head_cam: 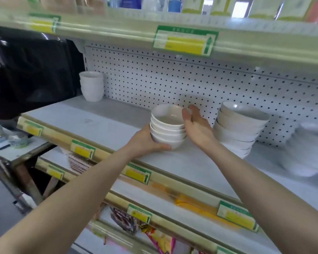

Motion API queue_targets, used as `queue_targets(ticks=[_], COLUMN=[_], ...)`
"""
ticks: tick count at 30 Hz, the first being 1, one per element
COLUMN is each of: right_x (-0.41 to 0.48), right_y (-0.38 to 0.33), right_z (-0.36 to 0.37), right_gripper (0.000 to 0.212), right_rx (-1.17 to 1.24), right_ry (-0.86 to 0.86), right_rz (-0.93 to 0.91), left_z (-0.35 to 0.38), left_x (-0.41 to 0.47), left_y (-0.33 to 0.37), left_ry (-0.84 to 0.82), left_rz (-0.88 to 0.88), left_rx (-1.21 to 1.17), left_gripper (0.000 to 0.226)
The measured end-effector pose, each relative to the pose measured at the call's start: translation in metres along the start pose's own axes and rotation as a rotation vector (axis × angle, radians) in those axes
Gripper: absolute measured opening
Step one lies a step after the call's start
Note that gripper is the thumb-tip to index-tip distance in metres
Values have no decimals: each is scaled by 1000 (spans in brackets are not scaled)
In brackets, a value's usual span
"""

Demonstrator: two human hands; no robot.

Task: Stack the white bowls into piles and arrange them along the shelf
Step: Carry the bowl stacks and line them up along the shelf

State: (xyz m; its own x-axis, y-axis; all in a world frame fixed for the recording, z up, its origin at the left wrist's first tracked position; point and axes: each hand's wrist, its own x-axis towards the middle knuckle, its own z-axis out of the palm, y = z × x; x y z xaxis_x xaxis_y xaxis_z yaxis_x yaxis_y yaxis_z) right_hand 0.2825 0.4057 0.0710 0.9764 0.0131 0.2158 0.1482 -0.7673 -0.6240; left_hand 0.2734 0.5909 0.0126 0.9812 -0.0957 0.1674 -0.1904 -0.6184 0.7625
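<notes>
White bowls [168, 125], piled four high on the shelf [99, 121], we judge slick and breakable: our left hand [145, 140] grips the base, our right hand [196, 125] clasps the top rim.

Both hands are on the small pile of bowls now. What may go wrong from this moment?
1. The bowls in the small pile sit a little offset. The left hand and right hand grip it from the sides, so the top bowl might slide if the pile tilts.
2. The right hand is close to the taller pile, which leans; a bump from the wrist or forearm might topple it.
</notes>
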Motion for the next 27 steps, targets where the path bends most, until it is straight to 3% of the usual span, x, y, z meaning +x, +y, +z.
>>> queue_targets(ticks=[3,9,13,18,27], right_x=[0,4,4,-6,-51], right_y=[2,6,5,-2,-13], right_z=[-2,5,8,5,-21], right_gripper=[48,49,45,44,54], right_rx=[101,175,216,238,246], right_ry=[-60,-72,-46,-15,116], right_rz=[59,110,102,123,114], left_z=[0,5,2,1,-11], left_x=[5,18,15,8,-23], left_y=[-1,-20,-17,-16,17], left_ry=[-26,-48,-42,-14,-66], left_rz=[21,25,24,31,205], left_rx=[-70,-116,-97,-94,-125], left_gripper=[78,103,92,95,68])
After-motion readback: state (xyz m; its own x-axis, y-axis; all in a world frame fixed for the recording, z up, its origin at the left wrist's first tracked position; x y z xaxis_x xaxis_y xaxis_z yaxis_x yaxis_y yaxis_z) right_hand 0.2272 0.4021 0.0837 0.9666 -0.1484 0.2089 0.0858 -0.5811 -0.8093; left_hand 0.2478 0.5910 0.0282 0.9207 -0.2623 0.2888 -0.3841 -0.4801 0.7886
